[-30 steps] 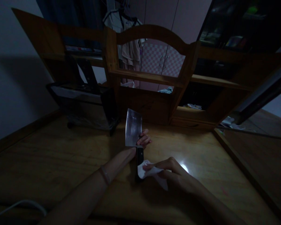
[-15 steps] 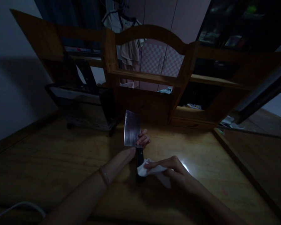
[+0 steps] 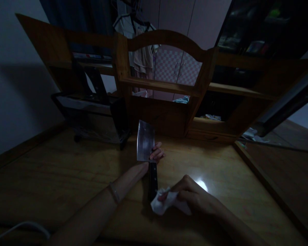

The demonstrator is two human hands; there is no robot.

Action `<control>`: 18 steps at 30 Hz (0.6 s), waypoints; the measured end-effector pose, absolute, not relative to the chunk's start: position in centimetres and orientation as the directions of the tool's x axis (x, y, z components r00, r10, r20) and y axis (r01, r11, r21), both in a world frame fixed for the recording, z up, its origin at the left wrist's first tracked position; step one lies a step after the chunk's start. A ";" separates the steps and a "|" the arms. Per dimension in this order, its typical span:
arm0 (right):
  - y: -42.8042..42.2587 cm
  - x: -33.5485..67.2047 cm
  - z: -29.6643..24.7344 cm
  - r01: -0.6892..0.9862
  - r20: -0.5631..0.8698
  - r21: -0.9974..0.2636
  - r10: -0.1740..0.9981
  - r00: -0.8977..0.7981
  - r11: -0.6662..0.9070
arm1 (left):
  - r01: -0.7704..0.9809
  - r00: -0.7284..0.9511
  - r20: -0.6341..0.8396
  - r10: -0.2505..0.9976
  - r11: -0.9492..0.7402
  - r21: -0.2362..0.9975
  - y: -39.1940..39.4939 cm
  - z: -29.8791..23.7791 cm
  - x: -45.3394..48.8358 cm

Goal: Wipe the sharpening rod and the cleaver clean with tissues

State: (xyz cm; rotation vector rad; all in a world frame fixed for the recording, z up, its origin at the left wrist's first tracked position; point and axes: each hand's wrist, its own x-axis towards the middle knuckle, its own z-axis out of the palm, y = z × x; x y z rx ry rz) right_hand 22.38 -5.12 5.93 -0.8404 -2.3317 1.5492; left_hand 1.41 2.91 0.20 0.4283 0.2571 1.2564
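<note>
A cleaver (image 3: 145,141) with a broad steel blade and a black riveted handle is held above the wooden table, its blade pointing away from me. My left hand (image 3: 157,152) reaches behind it and grips the lower blade near the handle, the fingertips showing at the blade's right edge. In my right hand (image 3: 188,193) is a crumpled white tissue (image 3: 161,205), pinched between the fingers. The tissue is at the butt end of the handle and covers that end.
A black knife stand (image 3: 92,119) holding black-handled knives stands at the back left. Behind the table rises a wooden shelf frame (image 3: 164,89) with a small drawer (image 3: 210,136). A white cable (image 3: 25,223) lies at the lower left. A raised edge runs along the right.
My right hand has slid the tissue down the handle toward me, from its middle to its butt end, baring more of the handle. My left hand and the cleaver have hardly moved.
</note>
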 end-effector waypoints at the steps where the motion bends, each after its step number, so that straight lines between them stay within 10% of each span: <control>1: -5.0 22.6 5.8 0.346 -0.154 -0.904 0.566 -0.810 0.250 | -0.858 0.297 0.044 0.954 0.246 0.451 2.9 0.4 1.5; 9: -4.7 22.0 6.6 0.191 0.063 -0.947 0.732 -0.678 0.259 | -0.847 0.291 0.028 0.956 0.244 0.472 1.4 0.6 2.1; 18: -5.5 20.8 6.7 0.171 0.052 -0.927 0.564 -0.824 0.335 | -0.834 0.297 0.016 0.955 0.251 0.491 1.8 0.8 1.5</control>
